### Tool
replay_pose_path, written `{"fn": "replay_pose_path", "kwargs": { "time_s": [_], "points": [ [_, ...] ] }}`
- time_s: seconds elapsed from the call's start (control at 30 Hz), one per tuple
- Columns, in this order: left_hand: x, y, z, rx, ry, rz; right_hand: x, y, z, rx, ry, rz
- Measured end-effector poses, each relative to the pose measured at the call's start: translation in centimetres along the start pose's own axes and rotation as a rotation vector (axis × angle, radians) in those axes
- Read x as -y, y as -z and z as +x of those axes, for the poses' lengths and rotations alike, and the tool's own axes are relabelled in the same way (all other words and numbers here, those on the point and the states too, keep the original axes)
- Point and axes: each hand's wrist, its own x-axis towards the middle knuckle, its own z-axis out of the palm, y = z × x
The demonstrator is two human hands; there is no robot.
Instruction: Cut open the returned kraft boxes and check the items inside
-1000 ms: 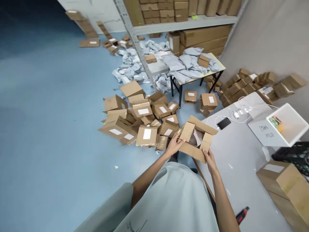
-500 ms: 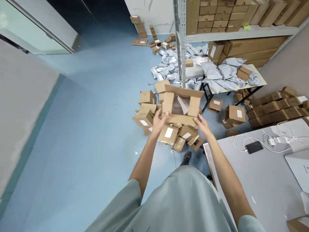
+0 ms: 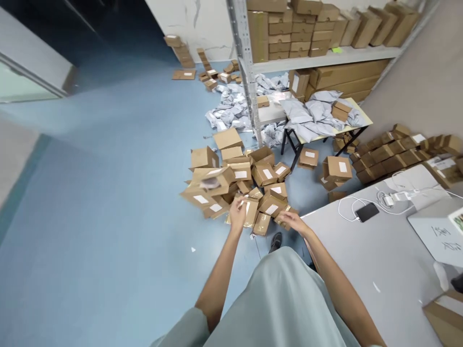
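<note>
My left hand (image 3: 238,213) is over the pile of cardboard boxes (image 3: 249,208), holding nothing I can make out, its fingers loosely apart. A pale spot shows at its fingertips, too small to name. My right hand (image 3: 293,222) hovers at the pile's near right side, fingers stretched out and empty. Up and left of my left hand, a blurred open carton (image 3: 214,182) with something dark inside is apart from both hands. Whether it is in the air or touching the boxes under it, I cannot tell. Many of the boxes bear white labels.
A grey desk (image 3: 372,255) with a phone (image 3: 366,212) and cables is at my right. Grey mailer bags (image 3: 318,115) cover a small table. A metal shelf post (image 3: 249,77) rises behind the pile, and more bags (image 3: 231,106) lie on the blue floor (image 3: 137,193).
Both hands have let go of the open carton, which has moved left over the pile. My hands have come lower and nearer to me. The view has shifted to the right.
</note>
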Motion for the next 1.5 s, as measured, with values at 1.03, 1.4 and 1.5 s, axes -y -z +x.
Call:
{"fn": "replay_pose_path", "kwargs": {
  "time_s": [1.03,1.4,1.5],
  "points": [
    [1.6,-33.6,-43.4,1.786,-0.326,0.331,-33.2,8.9,-49.4,-1.779,0.173,0.965],
    [2.7,-39.4,-66.5,1.909,-0.454,0.285,-41.7,27.4,-63.3,-2.001,0.131,0.549],
    [2.5,-41.8,-71.8,1.924,-0.518,0.276,-42.3,32.1,-66.0,-2.012,0.026,0.363]
  ]
}}
